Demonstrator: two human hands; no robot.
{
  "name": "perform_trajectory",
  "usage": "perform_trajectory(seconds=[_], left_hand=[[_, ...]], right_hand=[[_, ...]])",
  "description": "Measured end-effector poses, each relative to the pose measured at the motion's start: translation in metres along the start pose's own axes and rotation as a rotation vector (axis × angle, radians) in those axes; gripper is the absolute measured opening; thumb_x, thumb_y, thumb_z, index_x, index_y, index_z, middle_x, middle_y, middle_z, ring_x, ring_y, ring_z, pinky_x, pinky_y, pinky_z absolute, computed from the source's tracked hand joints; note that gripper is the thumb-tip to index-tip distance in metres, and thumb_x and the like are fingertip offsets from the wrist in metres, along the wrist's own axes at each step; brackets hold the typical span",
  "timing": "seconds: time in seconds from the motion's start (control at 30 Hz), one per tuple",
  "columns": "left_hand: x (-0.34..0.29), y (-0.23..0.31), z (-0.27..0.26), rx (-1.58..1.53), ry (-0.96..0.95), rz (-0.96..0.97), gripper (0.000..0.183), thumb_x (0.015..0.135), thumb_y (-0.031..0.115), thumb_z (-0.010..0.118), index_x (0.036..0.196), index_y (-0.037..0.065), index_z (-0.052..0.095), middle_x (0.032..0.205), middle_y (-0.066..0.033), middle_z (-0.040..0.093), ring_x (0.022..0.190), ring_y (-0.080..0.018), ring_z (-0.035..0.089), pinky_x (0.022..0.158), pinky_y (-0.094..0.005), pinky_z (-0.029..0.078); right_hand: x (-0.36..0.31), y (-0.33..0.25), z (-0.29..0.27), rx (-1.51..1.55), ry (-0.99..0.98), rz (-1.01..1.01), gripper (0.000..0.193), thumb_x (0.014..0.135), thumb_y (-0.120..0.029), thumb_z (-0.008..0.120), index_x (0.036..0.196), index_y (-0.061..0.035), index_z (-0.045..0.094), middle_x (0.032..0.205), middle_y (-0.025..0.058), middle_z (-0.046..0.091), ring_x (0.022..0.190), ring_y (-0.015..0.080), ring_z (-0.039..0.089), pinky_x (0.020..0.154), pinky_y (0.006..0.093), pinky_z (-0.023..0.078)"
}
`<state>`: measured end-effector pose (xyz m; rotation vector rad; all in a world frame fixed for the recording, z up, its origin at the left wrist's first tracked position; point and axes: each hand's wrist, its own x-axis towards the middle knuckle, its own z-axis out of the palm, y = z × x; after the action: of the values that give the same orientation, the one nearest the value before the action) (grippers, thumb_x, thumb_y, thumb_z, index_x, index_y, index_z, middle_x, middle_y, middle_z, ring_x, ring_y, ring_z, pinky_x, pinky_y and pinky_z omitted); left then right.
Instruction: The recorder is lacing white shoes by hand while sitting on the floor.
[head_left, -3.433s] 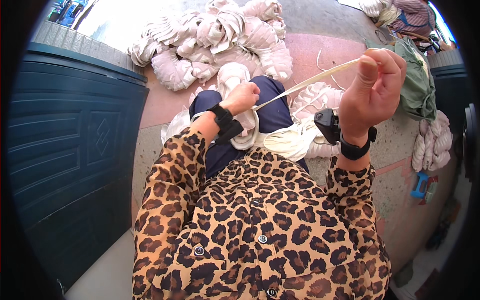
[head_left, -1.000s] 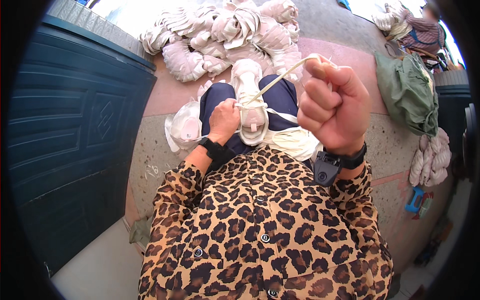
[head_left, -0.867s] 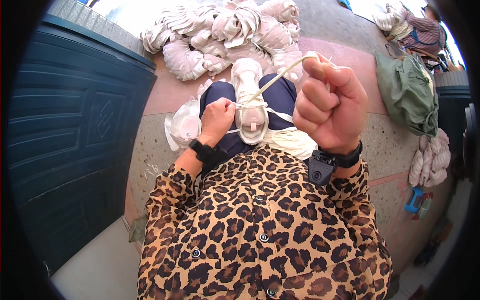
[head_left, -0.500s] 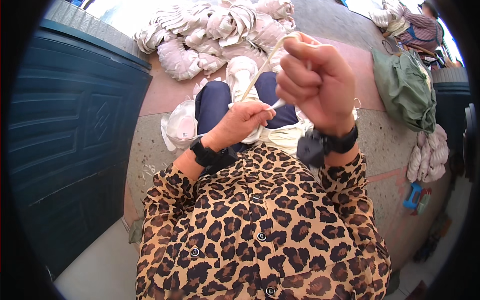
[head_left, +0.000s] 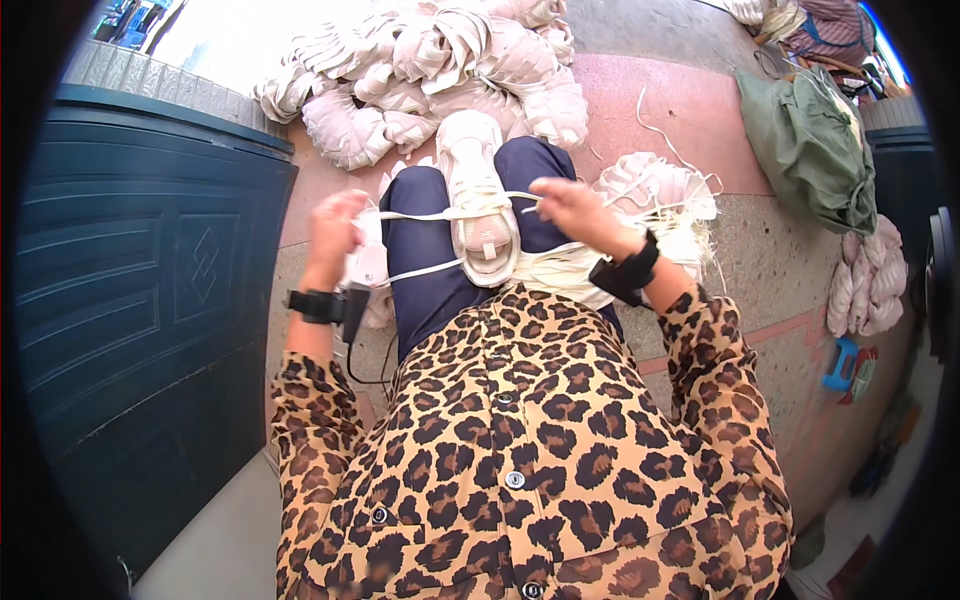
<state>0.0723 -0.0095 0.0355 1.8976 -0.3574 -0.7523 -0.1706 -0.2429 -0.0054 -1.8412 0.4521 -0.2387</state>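
Note:
A pale pink and white shoe [head_left: 488, 240] lies lengthwise between my thighs, its padded opening and tongue towards me. A cream shoelace [head_left: 425, 215] runs across it, pulled out to both sides. At the left, my left hand [head_left: 335, 235] is closed on one end, slightly smeared by motion. My right hand [head_left: 585, 213] pinches the other end over my right thigh, with a short loose tip hanging beside the fingers. Nearer my belly, a second stretch of lace slants from the shoe over my left thigh. The shoe's far end points away from me.
A big heap of pale shoe uppers [head_left: 430, 70] lies ahead on the floor. A bundle of loose cream laces [head_left: 570, 272] and more uppers [head_left: 655, 185] sit by my right leg. To the left stands a dark blue panelled door [head_left: 160, 250]; a green sack [head_left: 810, 165] slumps at the right.
My hands have moved apart, the left one outward to the left, the right one down from its raised position. The lace now stretches sideways across the shoe, and my view has shifted slightly.

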Motion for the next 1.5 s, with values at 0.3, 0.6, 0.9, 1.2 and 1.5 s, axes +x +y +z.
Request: perform_trajectory(seconds=[0.3,0.6,0.9,1.2,1.5], left_hand=[[-0.039,-0.016,0.081,0.215,-0.257,-0.089,0.021,0.084,0.015,0.054,0.088,-0.004,0.062,0.064,-0.0061,0.060,0.039,-0.0106,0.054,0.035,-0.0225,0.041],[-0.033,-0.033,0.090,0.515,-0.164,0.164,0.018,0.082,0.014,0.052,0.077,0.000,0.063,0.063,-0.0179,0.060,0.049,-0.0264,0.060,0.050,-0.0359,0.049],[-0.027,-0.028,0.093,0.830,-0.146,0.427,0.017,0.078,0.011,0.050,0.071,-0.001,0.060,0.068,-0.0216,0.059,0.065,-0.0365,0.059,0.061,-0.0439,0.048],[-0.038,-0.018,0.102,0.898,-0.070,0.430,0.020,0.081,0.019,0.054,0.078,0.000,0.057,0.075,-0.0198,0.060,0.069,-0.0346,0.060,0.059,-0.0426,0.048],[-0.038,-0.028,0.107,0.878,-0.002,0.473,0.018,0.080,0.020,0.055,0.078,0.002,0.055,0.073,-0.0157,0.060,0.063,-0.0320,0.061,0.057,-0.0392,0.050]], right_hand=[[-0.007,0.003,0.036,-0.626,0.102,-0.072,0.014,0.076,-0.007,0.048,0.069,-0.0015,0.058,0.074,0.0163,0.059,0.072,0.0321,0.058,0.066,0.0409,0.045],[0.006,0.004,0.047,-0.863,-0.055,-0.112,0.011,0.072,-0.009,0.049,0.070,-0.0031,0.058,0.072,0.0130,0.059,0.072,0.0268,0.059,0.065,0.0426,0.039],[0.009,-0.001,0.053,-1.071,-0.096,-0.318,0.009,0.072,-0.010,0.052,0.077,-0.0071,0.058,0.072,0.0051,0.058,0.074,0.0192,0.057,0.069,0.0360,0.035],[0.003,-0.015,0.043,-0.994,-0.024,-0.289,0.010,0.070,-0.011,0.055,0.077,-0.0081,0.061,0.072,0.0051,0.056,0.078,0.0199,0.053,0.067,0.0357,0.034],[0.010,-0.011,0.043,-0.834,0.079,-0.125,0.007,0.071,-0.006,0.055,0.077,-0.0043,0.051,0.070,0.0095,0.056,0.073,0.0269,0.055,0.067,0.0368,0.041]])
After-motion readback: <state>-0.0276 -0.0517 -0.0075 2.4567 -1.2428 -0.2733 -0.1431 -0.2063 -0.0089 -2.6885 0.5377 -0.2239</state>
